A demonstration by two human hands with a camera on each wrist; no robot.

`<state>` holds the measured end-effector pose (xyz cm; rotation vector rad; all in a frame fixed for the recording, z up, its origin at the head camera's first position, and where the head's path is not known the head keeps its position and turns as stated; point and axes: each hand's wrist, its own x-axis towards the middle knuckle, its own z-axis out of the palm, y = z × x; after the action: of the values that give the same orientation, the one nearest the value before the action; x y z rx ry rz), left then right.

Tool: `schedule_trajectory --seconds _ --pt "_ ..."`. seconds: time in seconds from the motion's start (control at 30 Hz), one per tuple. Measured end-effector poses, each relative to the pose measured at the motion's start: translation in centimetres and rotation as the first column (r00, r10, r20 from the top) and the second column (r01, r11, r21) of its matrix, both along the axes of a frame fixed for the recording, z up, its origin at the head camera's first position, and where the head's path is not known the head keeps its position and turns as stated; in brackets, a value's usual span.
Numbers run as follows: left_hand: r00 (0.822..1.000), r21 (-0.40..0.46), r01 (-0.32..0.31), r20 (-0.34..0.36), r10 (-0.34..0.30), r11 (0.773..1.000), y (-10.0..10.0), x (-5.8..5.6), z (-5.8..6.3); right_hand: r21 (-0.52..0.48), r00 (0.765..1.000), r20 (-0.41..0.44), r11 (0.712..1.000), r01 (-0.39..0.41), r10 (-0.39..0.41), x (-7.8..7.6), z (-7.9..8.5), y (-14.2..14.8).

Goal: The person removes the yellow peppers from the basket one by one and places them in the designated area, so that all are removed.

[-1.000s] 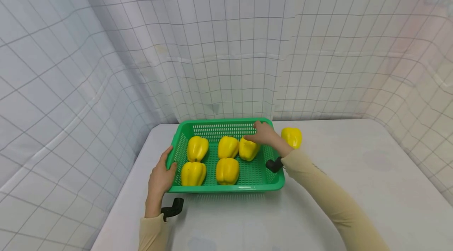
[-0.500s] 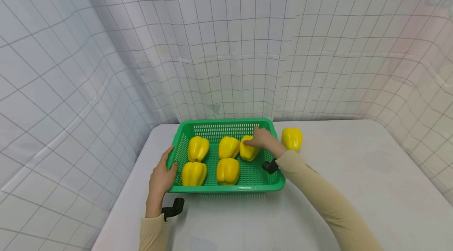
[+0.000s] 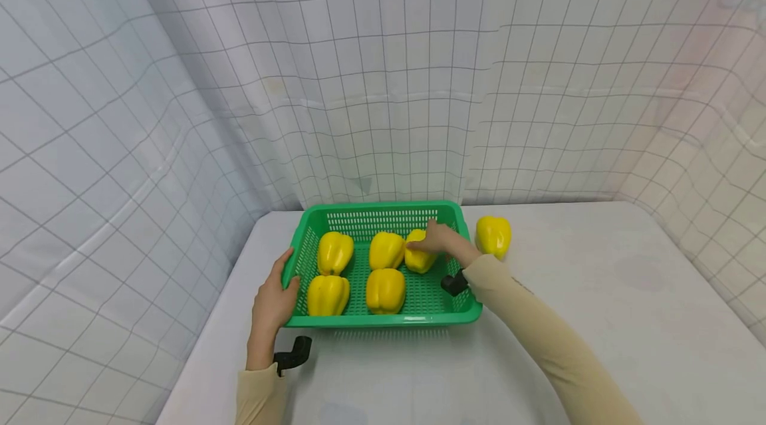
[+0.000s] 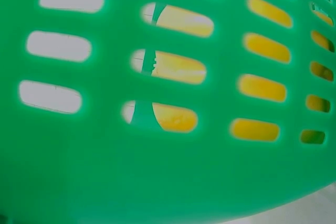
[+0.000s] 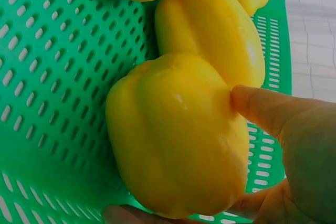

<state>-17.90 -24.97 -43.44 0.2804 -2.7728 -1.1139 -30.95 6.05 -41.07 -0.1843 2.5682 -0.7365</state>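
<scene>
A green plastic basket [image 3: 383, 320] with slotted walls holds several yellow bell peppers. My left hand [image 3: 274, 302] grips the basket's left rim, its thumb over the edge. Only the slotted outer wall [image 4: 105, 166] fills the left wrist view, with yellow showing through the slots. Inside the basket, my right hand [image 3: 441, 239] holds the rightmost bell pepper [image 3: 420, 260]. In the right wrist view the thumb [image 5: 257, 106] presses one side of that pepper [image 5: 173, 135], while the other fingers reach round its lower end, partly hidden. It touches or nearly touches the bell pepper [image 5: 210, 30] beside it.
Outside the basket, to its right, another yellow bell pepper [image 3: 493, 236] rests on the white table [image 3: 598, 292]. A white curtain with grid lines [image 3: 383, 79] hangs close behind the basket and along both sides. Black wrist mounts [image 3: 293, 353] sit on both wrists.
My right hand has come down and slightly left onto the rightmost bell pepper and taken hold of it. The left hand and the basket have stayed in place.
</scene>
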Motion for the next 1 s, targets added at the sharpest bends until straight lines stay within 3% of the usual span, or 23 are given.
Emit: schedule_trajectory --seconds 0.33,0.8,1.0 --pt "1.0 0.005 0.001 0.002 -0.001 1.0 0.0 0.0 0.1 -0.109 0.999 0.036 0.994 -0.017 0.021 0.0 -0.8 0.6" --pt "1.0 0.006 0.005 -0.003 -0.005 1.0 0.0 0.0 0.1 -0.135 0.996 -0.078 0.99 -0.048 0.037 0.5 -1.0 0.7" --pt "1.0 0.011 0.002 0.005 -0.002 1.0 0.0 0.1 0.1 -0.142 0.996 -0.082 0.988 -0.056 0.045 0.5 -1.1 0.9"
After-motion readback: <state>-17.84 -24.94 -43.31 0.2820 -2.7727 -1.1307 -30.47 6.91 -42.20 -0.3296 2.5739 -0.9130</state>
